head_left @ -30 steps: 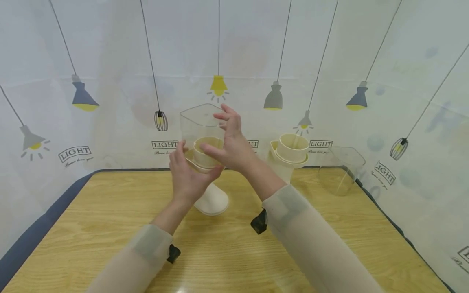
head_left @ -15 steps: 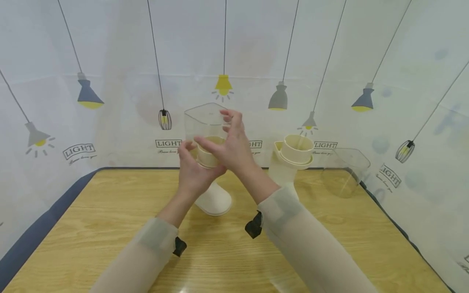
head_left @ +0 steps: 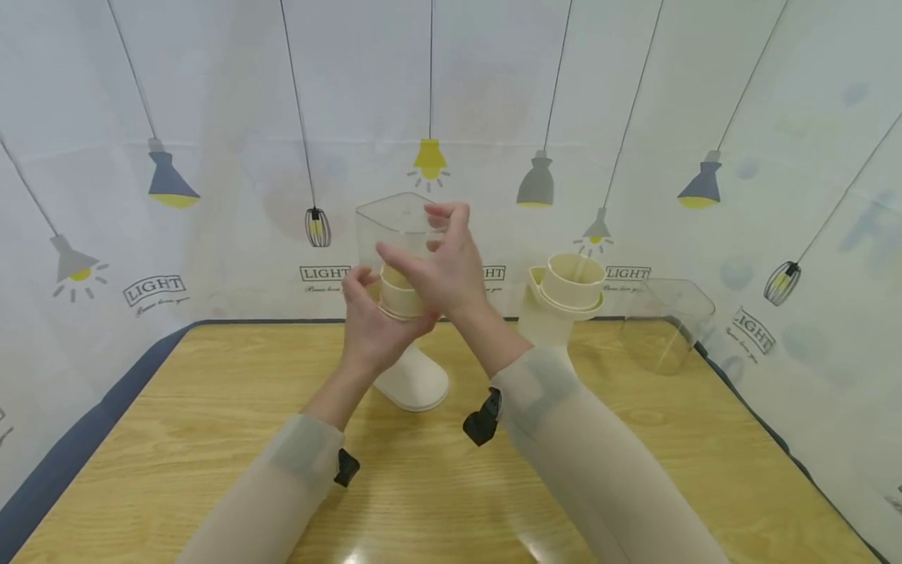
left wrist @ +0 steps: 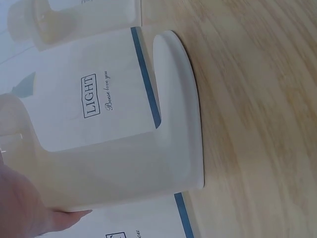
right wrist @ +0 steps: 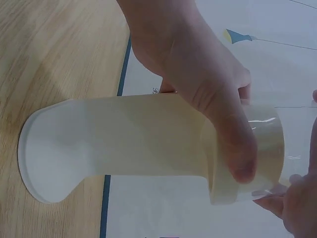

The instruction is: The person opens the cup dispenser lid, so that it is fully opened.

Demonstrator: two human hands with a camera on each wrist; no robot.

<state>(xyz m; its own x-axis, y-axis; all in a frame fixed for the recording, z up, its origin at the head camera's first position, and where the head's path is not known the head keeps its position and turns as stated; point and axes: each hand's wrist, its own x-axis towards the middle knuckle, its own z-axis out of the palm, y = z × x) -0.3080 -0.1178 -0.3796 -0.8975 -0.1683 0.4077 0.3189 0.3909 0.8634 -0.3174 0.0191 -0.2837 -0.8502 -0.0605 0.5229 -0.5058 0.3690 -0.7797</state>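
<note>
In the head view a cream stand (head_left: 416,384) with a long rounded foot stands on the table, a round collar (head_left: 403,298) at its top. A clear plastic container (head_left: 377,231) with a rounded-square top sits over that collar. My left hand (head_left: 373,329) grips the stand's top from below, its thumb lying across the collar in the right wrist view. Around the upper container curls my right hand (head_left: 451,266), thumb in front and fingers on the far side. My right hand hides part of the container's wall and the collar.
To the right stands a second cream stand (head_left: 564,294) with a similar round collar. Beside it, near the table's back right corner, is another clear container (head_left: 665,329). A printed cloth (head_left: 247,258) hangs behind the wooden table (head_left: 423,486).
My right hand has turned slightly on the container, its thumb moving up relative to the collar. My left hand keeps its grip. The head view has shifted a little.
</note>
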